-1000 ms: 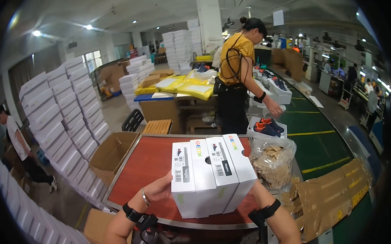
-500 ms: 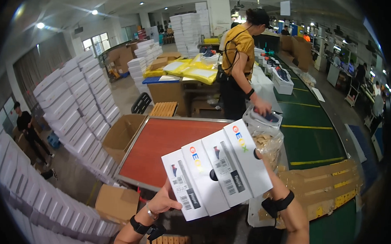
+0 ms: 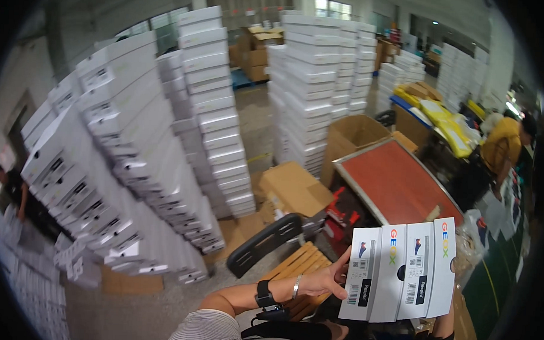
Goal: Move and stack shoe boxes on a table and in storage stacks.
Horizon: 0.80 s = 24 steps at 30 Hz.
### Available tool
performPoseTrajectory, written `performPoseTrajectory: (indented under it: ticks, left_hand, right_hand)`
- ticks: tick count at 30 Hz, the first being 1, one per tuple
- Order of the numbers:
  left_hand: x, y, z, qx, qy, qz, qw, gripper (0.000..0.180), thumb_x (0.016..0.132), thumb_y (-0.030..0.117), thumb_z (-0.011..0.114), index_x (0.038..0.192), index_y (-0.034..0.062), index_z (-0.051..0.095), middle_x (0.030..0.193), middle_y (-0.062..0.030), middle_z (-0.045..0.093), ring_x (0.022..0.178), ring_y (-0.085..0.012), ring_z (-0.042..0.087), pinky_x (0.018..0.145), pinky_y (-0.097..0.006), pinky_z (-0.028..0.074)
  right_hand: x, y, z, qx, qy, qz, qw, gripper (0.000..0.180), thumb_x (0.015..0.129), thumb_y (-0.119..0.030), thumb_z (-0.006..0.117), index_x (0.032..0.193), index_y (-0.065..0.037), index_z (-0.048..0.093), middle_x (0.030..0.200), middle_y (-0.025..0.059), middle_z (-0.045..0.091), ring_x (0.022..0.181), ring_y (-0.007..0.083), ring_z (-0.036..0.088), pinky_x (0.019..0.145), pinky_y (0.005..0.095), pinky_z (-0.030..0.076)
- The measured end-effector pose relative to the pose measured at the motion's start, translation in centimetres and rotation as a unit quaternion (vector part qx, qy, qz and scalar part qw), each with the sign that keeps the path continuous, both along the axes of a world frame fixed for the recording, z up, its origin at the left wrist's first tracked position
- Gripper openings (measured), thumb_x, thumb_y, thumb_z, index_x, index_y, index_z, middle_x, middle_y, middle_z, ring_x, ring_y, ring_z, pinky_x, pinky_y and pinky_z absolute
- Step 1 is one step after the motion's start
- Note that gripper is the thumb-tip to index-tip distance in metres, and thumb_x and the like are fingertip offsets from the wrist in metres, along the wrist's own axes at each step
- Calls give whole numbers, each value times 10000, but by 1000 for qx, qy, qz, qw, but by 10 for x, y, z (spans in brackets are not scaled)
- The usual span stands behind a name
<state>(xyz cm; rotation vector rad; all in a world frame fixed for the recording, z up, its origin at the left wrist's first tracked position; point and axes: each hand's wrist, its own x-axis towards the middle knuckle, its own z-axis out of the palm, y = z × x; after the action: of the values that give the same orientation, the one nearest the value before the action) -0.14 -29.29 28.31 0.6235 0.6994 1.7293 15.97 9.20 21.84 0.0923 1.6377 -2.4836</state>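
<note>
Two white shoe boxes (image 3: 390,300), pressed together side by side, are held up between my hands at the lower right. Their printed labels and dark round holes face me. My left hand (image 3: 323,282) grips the left end, thumb at the near edge and fingers toward the back. At the right end my right hand (image 3: 445,323) is mostly hidden behind the boxes; only the wrist area and the dark strap below show.
Tall stacks of white shoe boxes (image 3: 211,108) rise at the left and centre. Closer stand a black chair back (image 3: 263,244), a wooden slatted seat (image 3: 301,264), a cardboard carton (image 3: 298,186) and a red-topped table (image 3: 397,180). A co-worker in yellow (image 3: 503,145) bends at the right.
My view has swung left toward the box stacks, so the table and co-worker now appear farther right. Both shoe boxes stay in my hands, now held more upright.
</note>
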Motion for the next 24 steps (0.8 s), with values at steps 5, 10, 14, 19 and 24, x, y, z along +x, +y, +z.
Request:
performPoseTrajectory:
  ticks: [5, 10, 14, 19, 24]
  left_hand:
    - [19, -50, 16, -7, -40, 44, 998, 1216, 515, -32, 718, 1358, 243, -114, 1333, -71, 233, 1190, -209, 321, 969, -341, 298]
    - [17, -104, -4, -11, -64, 64, 996, 1193, 493, -14, 740, 1368, 195, -42, 1360, -51, 198, 1228, -192, 268, 978, -330, 286]
    - [32, -155, -6, -14, -79, 106, 991, 1174, 500, -11, 726, 1369, 199, -35, 1347, -60, 214, 1232, -210, 263, 988, -337, 273]
    - [44, -228, -14, -9, -72, 177, 982, 1100, 517, -62, 716, 1353, 152, 33, 1286, -101, 317, 1182, -234, 354, 964, -392, 333]
    - [61, -336, -45, -53, -99, 193, 975, 1056, 573, -58, 649, 1368, 205, 4, 1336, -95, 248, 1185, -228, 368, 997, -390, 273]
  right_hand:
    - [-33, -57, 38, 19, -8, 27, 999, 608, 858, -458, 409, 1228, 21, 352, 1117, 111, 500, 996, 166, 507, 822, 277, 421]
    - [-11, -50, -25, 42, 15, 31, 999, 616, 856, -462, 411, 1228, 25, 349, 1123, 115, 496, 1001, 167, 504, 826, 278, 418]
    - [-16, -121, -4, 57, 13, 44, 997, 622, 854, -465, 412, 1228, 27, 347, 1127, 118, 493, 1006, 168, 501, 829, 280, 416]
    - [-44, -216, 43, 103, 16, 45, 994, 630, 851, -469, 414, 1228, 30, 344, 1132, 121, 489, 1012, 169, 498, 833, 281, 413]
    - [-108, -416, 143, 131, 18, 27, 991, 638, 848, -473, 415, 1229, 34, 341, 1137, 125, 485, 1018, 170, 495, 837, 283, 410]
